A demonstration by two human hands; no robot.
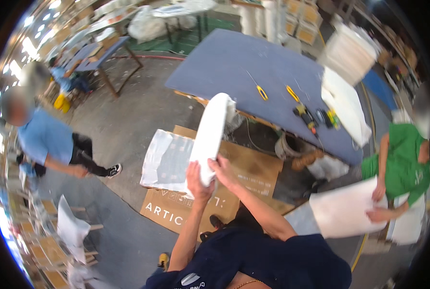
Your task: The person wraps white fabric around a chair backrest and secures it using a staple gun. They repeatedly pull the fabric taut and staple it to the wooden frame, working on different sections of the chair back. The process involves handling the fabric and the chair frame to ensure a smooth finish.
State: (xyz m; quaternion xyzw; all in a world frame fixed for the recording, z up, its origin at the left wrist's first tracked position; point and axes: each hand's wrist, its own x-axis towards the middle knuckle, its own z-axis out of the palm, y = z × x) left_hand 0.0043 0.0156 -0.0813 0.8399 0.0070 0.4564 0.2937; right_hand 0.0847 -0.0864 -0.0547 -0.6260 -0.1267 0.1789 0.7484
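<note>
A long white padded piece (211, 127) with a rounded far end stands tilted in front of me, held by its near end. My left hand (198, 183) is closed around its lower left side. On the right side my right hand (223, 171) grips the same end, fingers partly hidden. Just left of the piece lies a flat box-shaped thing wrapped in whitish film (167, 156). Beneath both, a brown cardboard sheet (253, 166) is spread on the floor. The far end of the padded piece overlaps the table's near edge in this view.
A grey-blue covered table (253, 58) holds two yellow-handled screwdrivers (262, 93), a power drill (303, 115) and a white padded sheet (345, 108). A bucket (286, 147) stands below it. A person in green (393, 159) holds a white panel (345, 204); another in blue (48, 142) stands left.
</note>
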